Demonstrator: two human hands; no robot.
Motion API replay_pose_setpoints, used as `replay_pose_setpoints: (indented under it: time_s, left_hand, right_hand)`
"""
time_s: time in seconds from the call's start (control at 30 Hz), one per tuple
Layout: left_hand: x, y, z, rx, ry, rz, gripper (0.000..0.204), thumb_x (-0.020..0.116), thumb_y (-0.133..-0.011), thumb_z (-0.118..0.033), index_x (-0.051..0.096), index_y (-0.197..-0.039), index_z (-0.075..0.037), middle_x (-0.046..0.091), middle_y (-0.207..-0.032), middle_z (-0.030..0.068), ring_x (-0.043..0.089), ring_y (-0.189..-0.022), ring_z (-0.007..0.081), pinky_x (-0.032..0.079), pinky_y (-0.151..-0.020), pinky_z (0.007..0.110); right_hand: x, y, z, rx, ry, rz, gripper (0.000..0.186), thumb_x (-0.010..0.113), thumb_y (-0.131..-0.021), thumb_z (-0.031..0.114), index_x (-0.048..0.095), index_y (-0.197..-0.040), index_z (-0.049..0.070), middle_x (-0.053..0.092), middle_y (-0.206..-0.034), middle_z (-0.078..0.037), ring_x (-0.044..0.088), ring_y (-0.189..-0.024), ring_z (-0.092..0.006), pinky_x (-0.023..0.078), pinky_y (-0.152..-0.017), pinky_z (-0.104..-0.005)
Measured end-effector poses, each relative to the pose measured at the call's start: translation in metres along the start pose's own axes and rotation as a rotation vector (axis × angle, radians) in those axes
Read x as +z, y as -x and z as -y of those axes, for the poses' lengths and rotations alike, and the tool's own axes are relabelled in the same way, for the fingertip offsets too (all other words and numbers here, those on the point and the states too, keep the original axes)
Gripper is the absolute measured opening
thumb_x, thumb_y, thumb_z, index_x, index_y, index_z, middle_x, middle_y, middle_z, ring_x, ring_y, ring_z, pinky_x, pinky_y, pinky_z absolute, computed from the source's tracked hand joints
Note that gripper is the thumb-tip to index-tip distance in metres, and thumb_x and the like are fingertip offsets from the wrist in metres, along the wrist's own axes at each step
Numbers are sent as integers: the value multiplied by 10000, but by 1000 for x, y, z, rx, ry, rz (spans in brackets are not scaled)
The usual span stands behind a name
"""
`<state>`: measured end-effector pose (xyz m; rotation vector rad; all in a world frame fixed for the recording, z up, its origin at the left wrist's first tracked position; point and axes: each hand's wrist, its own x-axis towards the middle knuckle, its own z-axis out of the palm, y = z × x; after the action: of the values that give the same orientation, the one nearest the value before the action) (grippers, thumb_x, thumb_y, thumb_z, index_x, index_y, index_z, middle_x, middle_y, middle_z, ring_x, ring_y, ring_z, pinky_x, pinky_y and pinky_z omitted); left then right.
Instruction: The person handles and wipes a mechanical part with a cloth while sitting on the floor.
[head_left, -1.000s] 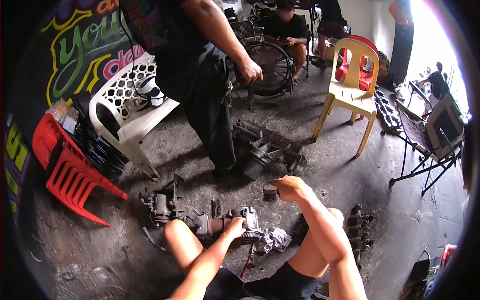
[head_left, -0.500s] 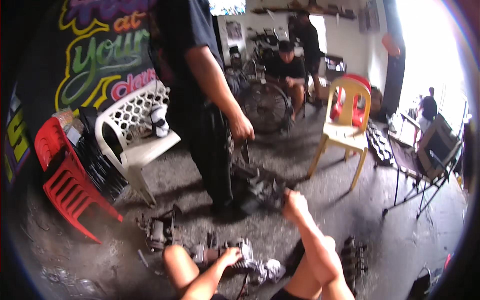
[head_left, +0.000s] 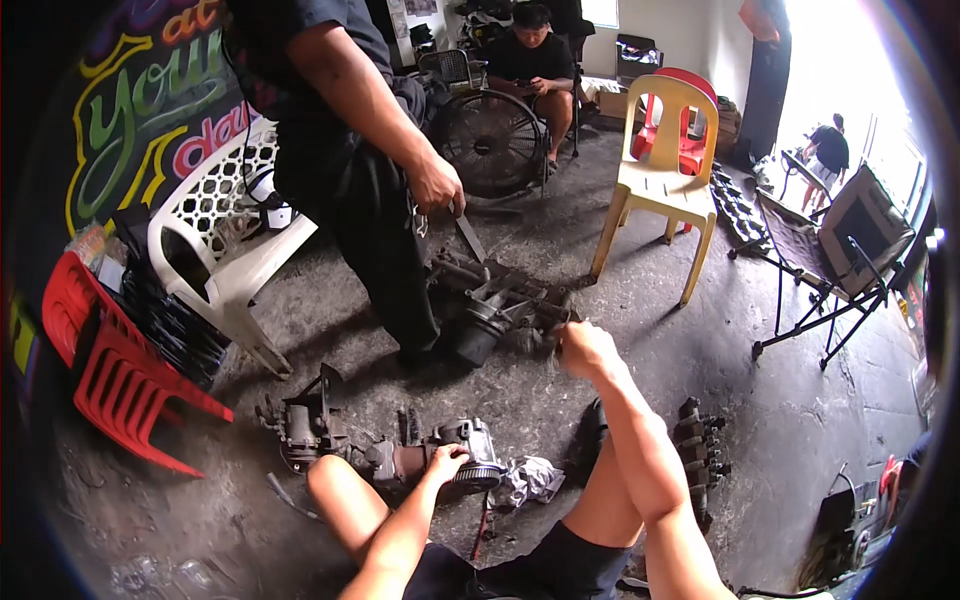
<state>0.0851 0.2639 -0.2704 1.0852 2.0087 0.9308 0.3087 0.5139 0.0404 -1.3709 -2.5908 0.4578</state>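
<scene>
My left hand [head_left: 449, 463] is closed over the edge of a grey metal housing [head_left: 466, 435] with a toothed gear wheel [head_left: 472, 478] at its front. A crumpled whitish rag [head_left: 528, 481] lies right of that gear. My right arm is stretched forward. My right hand [head_left: 588, 350] is curled at the near right end of a dark, greasy engine assembly [head_left: 500, 305] on the floor; what its fingers hold is hidden. Across the assembly a standing co-worker's hand [head_left: 436, 184] holds a flat metal blade-like tool [head_left: 468, 238] pointing down at it.
Another metal part [head_left: 300, 430] lies left of my knee, and a dark knobbed part [head_left: 700, 450] lies to the right. Around the floor stand stacked red chairs [head_left: 140, 400], a white bench [head_left: 235, 260], a yellow chair [head_left: 665, 185], a folding chair [head_left: 830, 245] and a large fan [head_left: 488, 143].
The view has tilted down, showing more of the floor and my legs. The co-worker's tool shows more plainly. Both my hands stay by the same parts.
</scene>
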Motion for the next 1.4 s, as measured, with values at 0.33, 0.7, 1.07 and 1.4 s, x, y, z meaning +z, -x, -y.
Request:
replay_pose_setpoints:
  time_s: [0.33,0.7,1.07,1.4]
  left_hand:
    - [0,-10,21,-169,42,29,248,663,-801,-264,698,-967,-83,700,-903,97,645,-826,158,487,-770,301]
    - [9,-18,15,-198,55,41,275,674,-781,-268,705,-962,-63,704,-899,96,642,-822,152,484,-765,301]
    - [6,-18,22,-200,58,25,297,685,-766,-302,708,-934,-58,706,-858,90,645,-760,152,493,-721,305]
    - [6,-15,2,-236,66,14,204,694,-779,-222,711,-875,-43,686,-787,31,596,-711,118,477,-684,284]
  right_hand:
    - [-3,11,3,-402,21,483,361,683,-726,289,675,-1077,208,679,-942,-115,639,-899,-307,504,-788,-391]
    - [-3,18,10,-382,98,418,402,677,-750,271,638,-1135,163,672,-918,-148,629,-899,-336,502,-780,-410]
    - [0,21,21,-399,205,474,484,687,-750,286,581,-1195,128,662,-942,-171,621,-927,-345,500,-787,-421]
    - [1,23,14,-426,129,421,487,700,-746,278,580,-1184,105,653,-957,-183,612,-926,-364,495,-777,-435]
